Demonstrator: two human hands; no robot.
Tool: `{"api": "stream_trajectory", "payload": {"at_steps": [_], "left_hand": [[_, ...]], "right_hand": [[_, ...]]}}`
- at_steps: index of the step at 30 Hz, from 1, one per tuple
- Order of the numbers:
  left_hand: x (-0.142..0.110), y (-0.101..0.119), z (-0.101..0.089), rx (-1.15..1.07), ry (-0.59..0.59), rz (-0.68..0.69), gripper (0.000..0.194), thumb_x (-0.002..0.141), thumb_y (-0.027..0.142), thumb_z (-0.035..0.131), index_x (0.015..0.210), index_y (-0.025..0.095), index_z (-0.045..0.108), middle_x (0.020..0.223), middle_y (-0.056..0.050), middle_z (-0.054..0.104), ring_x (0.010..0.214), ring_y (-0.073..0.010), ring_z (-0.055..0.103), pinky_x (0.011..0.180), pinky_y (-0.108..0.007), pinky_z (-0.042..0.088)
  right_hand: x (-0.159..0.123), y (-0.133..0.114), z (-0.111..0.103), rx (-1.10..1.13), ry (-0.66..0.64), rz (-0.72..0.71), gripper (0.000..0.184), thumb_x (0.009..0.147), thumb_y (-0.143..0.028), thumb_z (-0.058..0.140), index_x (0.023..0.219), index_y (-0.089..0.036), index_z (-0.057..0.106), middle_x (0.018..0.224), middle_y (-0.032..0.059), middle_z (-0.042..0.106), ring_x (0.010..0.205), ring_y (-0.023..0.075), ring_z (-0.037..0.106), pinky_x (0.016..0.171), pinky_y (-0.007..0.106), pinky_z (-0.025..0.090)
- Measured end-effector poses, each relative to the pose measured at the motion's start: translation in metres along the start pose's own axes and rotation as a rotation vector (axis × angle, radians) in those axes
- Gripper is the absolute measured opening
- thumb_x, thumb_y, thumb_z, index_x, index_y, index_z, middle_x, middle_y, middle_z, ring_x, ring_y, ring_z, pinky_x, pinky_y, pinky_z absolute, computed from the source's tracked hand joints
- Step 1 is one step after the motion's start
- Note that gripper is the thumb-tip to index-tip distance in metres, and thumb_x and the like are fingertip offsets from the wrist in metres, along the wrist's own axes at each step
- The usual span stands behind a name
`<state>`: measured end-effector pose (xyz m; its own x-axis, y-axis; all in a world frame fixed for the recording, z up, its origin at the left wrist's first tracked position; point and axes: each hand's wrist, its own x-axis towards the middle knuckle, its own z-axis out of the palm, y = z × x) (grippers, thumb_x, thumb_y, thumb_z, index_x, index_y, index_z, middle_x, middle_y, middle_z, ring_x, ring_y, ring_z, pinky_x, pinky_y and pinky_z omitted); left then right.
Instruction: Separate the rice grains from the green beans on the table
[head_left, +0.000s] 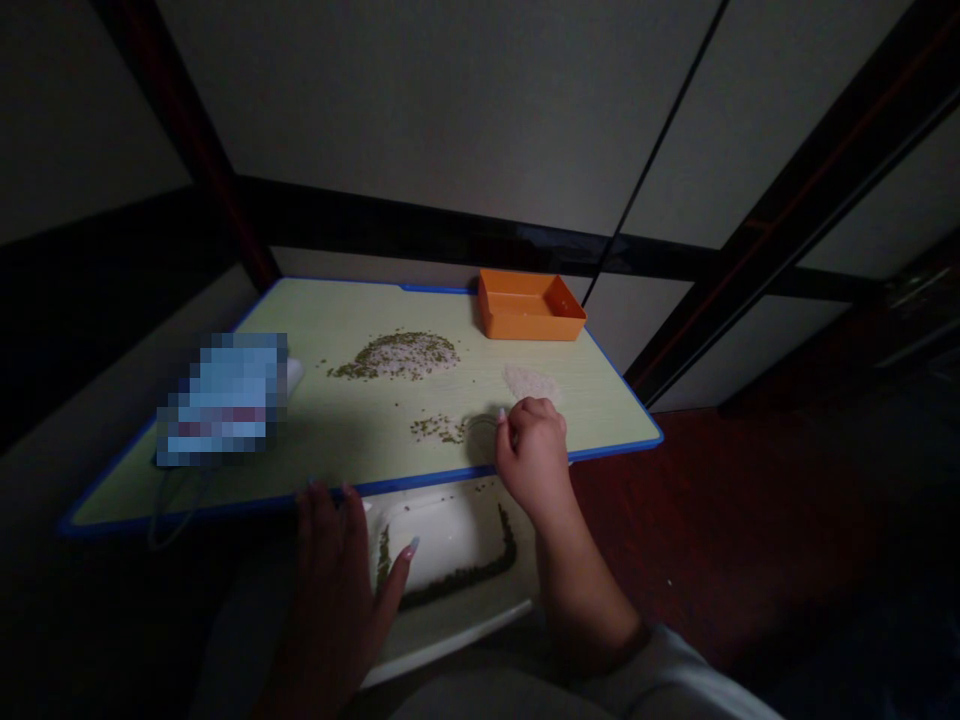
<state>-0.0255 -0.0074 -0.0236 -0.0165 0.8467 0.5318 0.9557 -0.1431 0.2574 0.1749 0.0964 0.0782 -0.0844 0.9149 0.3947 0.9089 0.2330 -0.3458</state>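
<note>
My right hand (534, 452) rests on the near edge of a pale green table (337, 440), its fingers curled and pinched, beside a small patch of green grains (439, 428). Whether a grain is in the pinch I cannot see. My left hand (337, 560) grips the left rim of a white tray (450, 545) held below the table's edge; green grains line the tray's bottom. A bigger mixed pile of green and white grains (397, 355) lies mid-table. A small white heap (531, 381) sits just beyond my right hand.
An orange box (529, 305) stands at the table's far right corner. A blurred blue object (223, 398) lies on the left side, with a cord hanging over the front edge. The table has a blue rim (225, 507). Dark floor lies to the right.
</note>
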Motion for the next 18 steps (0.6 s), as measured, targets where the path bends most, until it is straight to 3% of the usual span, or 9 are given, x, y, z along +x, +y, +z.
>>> {"api": "stream_trajectory", "payload": {"at_steps": [10,18], "left_hand": [[0.0002,0.0015,-0.0011,-0.012,0.023,0.008,0.083,0.089,0.048,0.041,0.152,0.015,-0.002,0.162,-0.017,-0.010,0.149,-0.0400,-0.001,0.114,-0.063,0.025],[0.0008,0.0010,-0.0001,-0.002,0.022,0.004,0.083,0.089,0.047,0.041,0.152,0.014,-0.002,0.162,-0.018,-0.009,0.149,-0.0392,-0.001,0.115,-0.062,0.025]], "right_hand": [[-0.0027,-0.0031,-0.0084,-0.078,-0.133,-0.029,0.028,0.094,-0.025,0.044,0.076,-0.017,0.065,0.090,0.0087,0.065,0.093,0.0222,0.052,0.078,0.034,0.033],[-0.0004,-0.0012,-0.0064,-0.169,-0.202,0.034,0.030,0.096,-0.028,0.043,0.086,-0.016,0.069,0.095,0.0115,0.066,0.098,0.0249,0.052,0.077,0.036,0.034]]}}
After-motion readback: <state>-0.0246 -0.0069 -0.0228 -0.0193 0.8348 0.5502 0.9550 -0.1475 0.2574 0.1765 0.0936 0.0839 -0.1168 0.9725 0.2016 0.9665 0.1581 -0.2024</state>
